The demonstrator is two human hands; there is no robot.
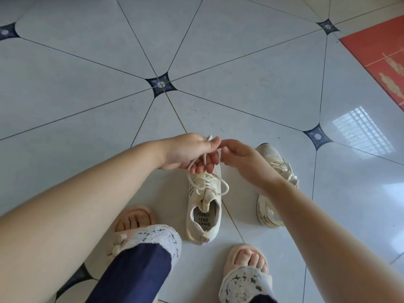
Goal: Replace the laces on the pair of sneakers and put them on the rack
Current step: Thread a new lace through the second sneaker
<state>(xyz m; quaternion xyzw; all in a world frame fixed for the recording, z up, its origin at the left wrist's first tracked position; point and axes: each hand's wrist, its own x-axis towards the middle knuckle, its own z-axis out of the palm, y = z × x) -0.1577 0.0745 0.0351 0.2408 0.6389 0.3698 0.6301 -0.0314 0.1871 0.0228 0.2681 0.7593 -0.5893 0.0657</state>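
Left foot in a pink slipper (135, 217) is standing on the grey tiled floor (87, 84), lace-trimmed navy trouser leg hanging over it. Left hand (185, 153) is reaching out over the floor, thumb and curled fingers pinching the cream lace (204, 159); the lace tip is poking out above the thumb. The lace is running down from that hand into the eyelets of the middle sneaker (204, 215), one loose loop lying off the shoe's right side. Middle sneaker is sitting upright on the floor between the two feet, toe pointing away, printed insole showing. Right hand (242, 158) is hovering just beside the left hand, fingers relaxed and gripping nothing, index tip nearly meeting the left thumb; cannot tell if it is touching the lace. Second sneaker (271, 154) is lying on the floor to the right, laced, partly hidden under the right forearm. Right slipper (247, 259) is showing near the bottom edge. Red mat (380, 55) is lying at far upper right.
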